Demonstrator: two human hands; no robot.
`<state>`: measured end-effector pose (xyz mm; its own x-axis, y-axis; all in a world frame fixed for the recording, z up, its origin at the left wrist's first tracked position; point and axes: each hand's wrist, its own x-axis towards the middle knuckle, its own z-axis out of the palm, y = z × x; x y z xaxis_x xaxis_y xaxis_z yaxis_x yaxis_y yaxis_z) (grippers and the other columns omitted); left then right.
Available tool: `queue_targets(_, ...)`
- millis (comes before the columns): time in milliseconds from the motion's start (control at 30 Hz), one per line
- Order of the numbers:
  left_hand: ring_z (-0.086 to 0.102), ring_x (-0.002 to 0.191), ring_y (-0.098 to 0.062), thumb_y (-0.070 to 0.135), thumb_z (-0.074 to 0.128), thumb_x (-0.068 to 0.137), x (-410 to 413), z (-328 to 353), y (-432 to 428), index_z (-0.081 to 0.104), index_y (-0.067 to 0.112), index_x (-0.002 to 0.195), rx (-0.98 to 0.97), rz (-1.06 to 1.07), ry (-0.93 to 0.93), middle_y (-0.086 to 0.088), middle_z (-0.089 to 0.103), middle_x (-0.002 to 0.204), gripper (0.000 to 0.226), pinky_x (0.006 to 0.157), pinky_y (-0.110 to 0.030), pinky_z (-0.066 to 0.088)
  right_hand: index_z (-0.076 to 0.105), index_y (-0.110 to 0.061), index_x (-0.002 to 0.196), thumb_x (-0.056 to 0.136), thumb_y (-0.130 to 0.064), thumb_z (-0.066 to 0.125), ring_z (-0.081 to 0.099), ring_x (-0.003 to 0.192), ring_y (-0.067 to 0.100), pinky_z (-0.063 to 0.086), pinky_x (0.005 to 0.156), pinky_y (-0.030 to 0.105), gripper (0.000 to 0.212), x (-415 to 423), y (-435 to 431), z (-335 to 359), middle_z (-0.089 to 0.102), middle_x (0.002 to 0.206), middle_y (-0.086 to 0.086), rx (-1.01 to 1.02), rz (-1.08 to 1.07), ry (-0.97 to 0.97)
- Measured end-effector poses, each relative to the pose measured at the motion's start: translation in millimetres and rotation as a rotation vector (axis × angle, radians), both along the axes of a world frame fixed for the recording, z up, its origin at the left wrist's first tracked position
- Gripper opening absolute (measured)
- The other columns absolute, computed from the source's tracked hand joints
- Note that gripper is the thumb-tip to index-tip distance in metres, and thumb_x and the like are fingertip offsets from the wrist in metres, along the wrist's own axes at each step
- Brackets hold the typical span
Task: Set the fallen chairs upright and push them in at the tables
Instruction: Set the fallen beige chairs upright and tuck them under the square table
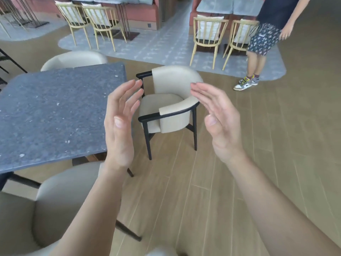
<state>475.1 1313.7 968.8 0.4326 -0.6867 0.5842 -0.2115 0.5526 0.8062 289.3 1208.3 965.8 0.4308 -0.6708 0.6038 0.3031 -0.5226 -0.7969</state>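
Hands are both up and empty: left hand (120,122) and right hand (219,119) are flat with fingers straight, palms facing each other, well apart and gripping nothing. Between them, at my 12 o'clock, the chair (171,106) stands upright on its legs. Its seat opens toward 8 o'clock, where the right edge of the table (55,115) lies. The chair is near that edge but not tucked under, so I judge the righting done here and the push-in not yet done.

To do it well I would take the curved back with one hand on each side. I would press low and level toward the table so the legs slide rather than tip. Whether the black armrests pass under the tabletop I cannot tell, so I'd ease in and stop at contact.

Bare floor (239,182) from 1 to 5 o'clock gives me room to step round behind the back. A near chair (55,209) sits at 7 o'clock, close to my left forearm. A far chair (73,59) is at 10 o'clock beyond the table. A person (265,34) stands at 2 o'clock, well apart from the chair.
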Motion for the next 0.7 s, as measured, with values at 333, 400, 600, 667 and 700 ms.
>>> queue_targets(333,0.052,0.149,-0.04,0.091,0.049,0.088,-13,-43,-173,0.046,0.025,0.143,0.015,0.071,0.046,-0.017,0.049,0.156,0.086,0.122,-0.047,0.042,0.048,-0.003,0.142,0.09,-0.076,0.063,0.058,0.14,0.038,0.043,0.12,0.049,0.091,8,-191,-30,0.058,0.145,0.022,0.039,0.117,0.059)
queue_targets(400,0.051,0.148,-0.042,0.09,0.048,0.089,-13,-47,-216,0.045,0.023,0.143,0.013,0.091,0.045,-0.018,0.049,0.156,0.086,0.123,-0.051,0.042,0.048,-0.004,0.142,0.09,-0.076,0.063,0.059,0.139,0.038,0.044,0.12,0.048,0.091,6,-236,-26,0.058,0.146,0.024,0.049,0.138,0.07)
queue_targets(600,0.054,0.149,-0.032,0.093,0.049,0.086,-35,-33,-332,0.045,0.025,0.145,0.065,0.09,0.077,-0.017,0.051,0.157,0.091,0.123,-0.048,0.042,0.046,-0.005,0.144,0.091,-0.077,0.06,0.058,0.14,0.037,0.043,0.12,0.047,0.09,-15,-357,-6,0.058,0.145,0.018,0.019,0.127,0.112)
queue_targets(667,0.055,0.148,-0.032,0.093,0.049,0.085,-38,-31,-370,0.044,0.024,0.145,0.065,0.091,0.081,-0.017,0.051,0.157,0.091,0.12,-0.044,0.043,0.046,-0.003,0.144,0.09,-0.077,0.061,0.058,0.14,0.037,0.043,0.121,0.05,0.093,-17,-392,-8,0.058,0.145,0.019,0.021,0.14,0.106)
queue_targets(700,0.055,0.148,-0.032,0.093,0.049,0.085,-39,-33,-388,0.045,0.024,0.144,0.059,0.094,0.082,-0.017,0.05,0.157,0.091,0.119,-0.042,0.043,0.046,-0.003,0.144,0.09,-0.077,0.062,0.058,0.141,0.037,0.043,0.121,0.049,0.093,-16,-410,-11,0.058,0.146,0.018,0.012,0.157,0.099)
